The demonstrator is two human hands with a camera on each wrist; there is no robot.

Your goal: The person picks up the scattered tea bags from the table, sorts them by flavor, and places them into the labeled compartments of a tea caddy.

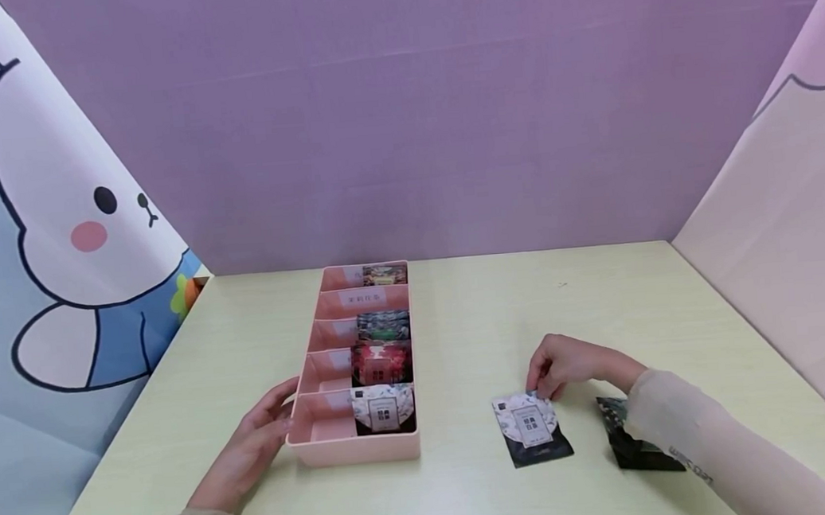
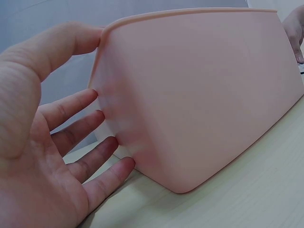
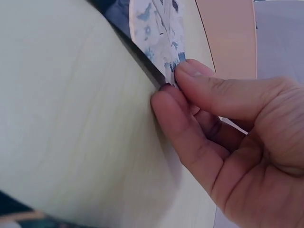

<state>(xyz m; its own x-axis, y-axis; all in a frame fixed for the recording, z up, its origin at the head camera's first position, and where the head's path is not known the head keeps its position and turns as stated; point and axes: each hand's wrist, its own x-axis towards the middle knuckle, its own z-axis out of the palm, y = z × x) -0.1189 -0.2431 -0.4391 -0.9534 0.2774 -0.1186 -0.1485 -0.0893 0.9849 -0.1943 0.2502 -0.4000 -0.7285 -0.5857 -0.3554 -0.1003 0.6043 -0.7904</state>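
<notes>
In the head view, a pink divided box (image 1: 354,451) stands left of the middle of the table. My left hand (image 1: 256,440) is at its left side; in the left wrist view the thumb touches the rim and the extended fingertips (image 2: 126,164) rest against the wall. My right hand (image 1: 567,366) pinches the top corner of a white-and-black tea sachet (image 1: 528,429) between thumb and fingers. Seen from the right wrist, that sachet (image 3: 154,28) slants close over the table. A matching sachet (image 1: 383,409) lies in the box's front compartment.
Behind it in the box are a red sachet (image 1: 380,363), dark green sachets (image 1: 384,326) and, farthest back, a brownish one (image 1: 385,275). A dark sachet (image 1: 630,446) lies partly under the right sleeve. Purple cloth (image 1: 432,128) rises along the table's back edge.
</notes>
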